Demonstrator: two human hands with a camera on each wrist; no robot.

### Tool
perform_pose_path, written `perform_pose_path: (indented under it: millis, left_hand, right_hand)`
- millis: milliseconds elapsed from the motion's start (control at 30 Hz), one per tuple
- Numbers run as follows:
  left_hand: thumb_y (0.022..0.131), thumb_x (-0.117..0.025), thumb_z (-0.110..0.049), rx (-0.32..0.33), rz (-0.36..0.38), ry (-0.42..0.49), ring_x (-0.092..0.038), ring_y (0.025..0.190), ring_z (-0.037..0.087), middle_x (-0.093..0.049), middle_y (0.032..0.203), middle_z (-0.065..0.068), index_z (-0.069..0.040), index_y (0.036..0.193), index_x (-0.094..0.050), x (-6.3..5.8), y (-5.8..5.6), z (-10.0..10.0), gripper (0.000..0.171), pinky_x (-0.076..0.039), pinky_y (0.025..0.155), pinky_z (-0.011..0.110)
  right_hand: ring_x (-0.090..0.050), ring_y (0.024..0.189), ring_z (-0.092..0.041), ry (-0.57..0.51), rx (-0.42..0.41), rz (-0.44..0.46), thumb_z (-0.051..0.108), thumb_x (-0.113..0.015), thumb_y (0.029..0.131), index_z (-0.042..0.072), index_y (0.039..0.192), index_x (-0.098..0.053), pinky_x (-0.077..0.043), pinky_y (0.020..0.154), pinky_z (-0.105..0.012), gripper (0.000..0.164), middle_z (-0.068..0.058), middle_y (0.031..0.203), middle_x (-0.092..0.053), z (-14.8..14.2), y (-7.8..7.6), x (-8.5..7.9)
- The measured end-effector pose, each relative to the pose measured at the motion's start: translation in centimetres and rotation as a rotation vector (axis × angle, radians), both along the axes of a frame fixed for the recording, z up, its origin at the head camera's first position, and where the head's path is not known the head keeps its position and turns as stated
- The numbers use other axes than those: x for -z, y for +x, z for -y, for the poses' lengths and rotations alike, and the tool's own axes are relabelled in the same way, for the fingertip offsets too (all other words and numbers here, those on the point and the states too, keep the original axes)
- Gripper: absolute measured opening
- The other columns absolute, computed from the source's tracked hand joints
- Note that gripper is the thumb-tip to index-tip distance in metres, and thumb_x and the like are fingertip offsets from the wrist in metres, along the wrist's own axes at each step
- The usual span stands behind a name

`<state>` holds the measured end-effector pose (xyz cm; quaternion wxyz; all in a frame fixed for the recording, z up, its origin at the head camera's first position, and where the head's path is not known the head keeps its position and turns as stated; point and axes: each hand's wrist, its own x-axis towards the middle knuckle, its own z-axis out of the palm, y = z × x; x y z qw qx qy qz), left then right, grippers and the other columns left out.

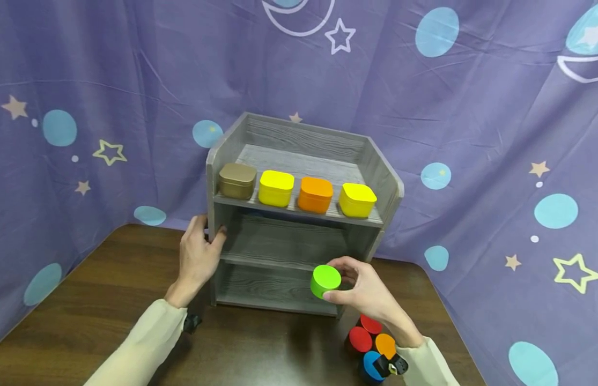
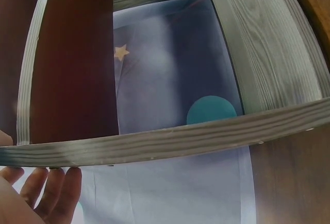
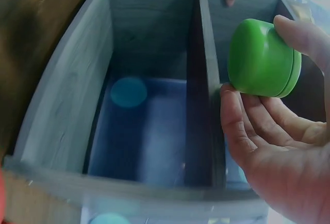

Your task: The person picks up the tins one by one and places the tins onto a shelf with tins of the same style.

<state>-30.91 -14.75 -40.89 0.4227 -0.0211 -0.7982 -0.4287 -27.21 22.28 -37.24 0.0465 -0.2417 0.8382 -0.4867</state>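
Observation:
My right hand (image 1: 363, 287) holds a round green lidded tin (image 1: 325, 281) between thumb and fingers, in front of the lower right of a grey wood-grain shelf unit (image 1: 274, 262). Seen from the right wrist, the green tin (image 3: 263, 58) is tilted sideways near the edge of a shelf board. My left hand (image 1: 198, 252) grips the unit's left side panel, thumb on the inner face and fingers outside. The left wrist view shows those fingers (image 2: 64, 193) along the panel's outer side. On the top shelf stand a brown tin (image 1: 237, 181), two yellow tins (image 1: 277, 188) and an orange tin (image 1: 315, 194) in a row.
Below my right forearm, several round tins stand on the brown wooden table (image 1: 250, 348): red tins (image 1: 360, 339), an orange tin (image 1: 385, 346) and a blue tin (image 1: 372, 365). A purple curtain (image 1: 149, 112) with stars and moons hangs behind the unit.

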Motion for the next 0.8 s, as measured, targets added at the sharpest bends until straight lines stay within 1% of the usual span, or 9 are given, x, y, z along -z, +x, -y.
perform_pose_path:
  millis: [133, 233, 367, 533, 700, 800]
  left_hand:
    - [0.095, -0.071, -0.011, 0.000, 0.006, 0.000, -0.066, 0.084, 0.043, -0.067, 0.101, 0.023, 0.006, 0.116, -0.067, 0.0, 0.1, 0.0, 0.026, -0.050, 0.073, 0.052]
    - [0.096, -0.071, -0.012, 0.005, 0.019, 0.005, -0.066, 0.086, 0.044, -0.067, 0.101, 0.023, 0.005, 0.117, -0.067, -0.1, 0.1, 0.1, 0.027, -0.050, 0.075, 0.053]
    - [0.097, -0.071, -0.013, 0.022, 0.049, 0.014, -0.067, 0.090, 0.043, -0.067, 0.105, 0.022, 0.004, 0.118, -0.067, -0.3, 0.1, 0.1, 0.027, -0.050, 0.078, 0.053]
    - [0.099, -0.071, -0.015, 0.036, 0.088, 0.023, -0.068, 0.092, 0.043, -0.068, 0.108, 0.022, 0.004, 0.121, -0.067, -0.5, 0.1, 0.1, 0.030, -0.051, 0.079, 0.049]
    - [0.100, -0.071, -0.019, 0.042, 0.119, 0.034, -0.071, 0.095, 0.043, -0.070, 0.110, 0.023, 0.004, 0.122, -0.068, -0.6, 0.3, 0.1, 0.032, -0.054, 0.079, 0.046]
    - [0.101, -0.071, -0.023, 0.044, 0.142, 0.047, -0.073, 0.095, 0.041, -0.070, 0.110, 0.021, 0.003, 0.120, -0.069, -0.8, 0.5, 0.2, 0.032, -0.055, 0.078, 0.040]
  right_hand:
    - [-0.072, 0.100, -0.021, 0.010, -0.030, -0.019, 0.017, -0.090, 0.086, 0.005, 0.132, -0.069, -0.060, 0.092, -0.027, 0.051, -0.014, 0.122, -0.075, 1.8, -0.6, -0.7]
    - [-0.072, 0.100, -0.023, 0.012, -0.059, -0.036, 0.017, -0.089, 0.087, 0.005, 0.132, -0.069, -0.060, 0.089, -0.025, 0.052, -0.015, 0.122, -0.075, 3.0, -1.2, -1.3]
    - [-0.073, 0.099, -0.021, 0.013, -0.077, -0.033, 0.018, -0.089, 0.087, 0.006, 0.134, -0.069, -0.060, 0.086, -0.026, 0.053, -0.014, 0.121, -0.076, 4.6, -2.0, -1.7]
    - [-0.072, 0.101, -0.017, 0.036, -0.074, -0.019, 0.022, -0.090, 0.086, 0.009, 0.135, -0.070, -0.059, 0.088, -0.029, 0.054, -0.011, 0.121, -0.078, 6.5, -3.1, -1.9]
    - [-0.072, 0.103, -0.015, 0.067, -0.067, -0.037, 0.025, -0.090, 0.085, 0.010, 0.135, -0.070, -0.058, 0.091, -0.032, 0.056, -0.009, 0.123, -0.078, 8.5, -4.1, -2.1]
    - [-0.071, 0.103, -0.014, 0.073, -0.075, -0.050, 0.026, -0.091, 0.085, 0.011, 0.135, -0.070, -0.058, 0.092, -0.032, 0.056, -0.008, 0.123, -0.077, 9.6, -4.7, -2.1]
